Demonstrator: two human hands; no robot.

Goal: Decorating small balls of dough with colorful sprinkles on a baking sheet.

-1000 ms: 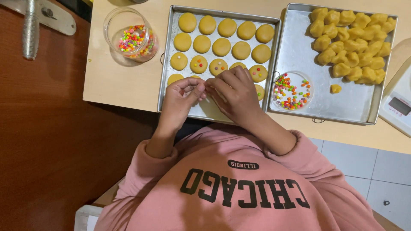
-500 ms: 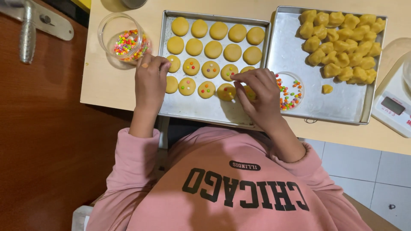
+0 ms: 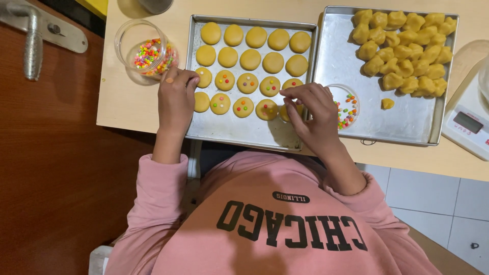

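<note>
Head view: pinching sprinkles onto flattened dough rounds

My right hand hovers over the near right corner of the cookie tray, fingertips pinched together above a dough round in the third row. I judge the grip closed on a sprinkle or two, but anything held is too small to make out. My left hand rests at the tray's left edge, fingers curled shut beside the round at the left end of the third row; whether they hold anything I cannot tell.

The rounds look soft and easily dented, so I would touch them only from above with light fingertips. The sprinkles are tiny, hard and prone to roll, best taken in a fingertip pinch. The far two rows are plain; most rounds in the near two rows carry coloured dots.

Just right of my right hand, a small clear dish of sprinkles sits in the second tray, with a heap of rough dough lumps at its far end and one stray lump near the dish. A clear tub of sprinkles stands on the bench left of the cookie tray. A white kitchen scale is cut off at the right edge. My right hand hides part of the nearest row.
</note>
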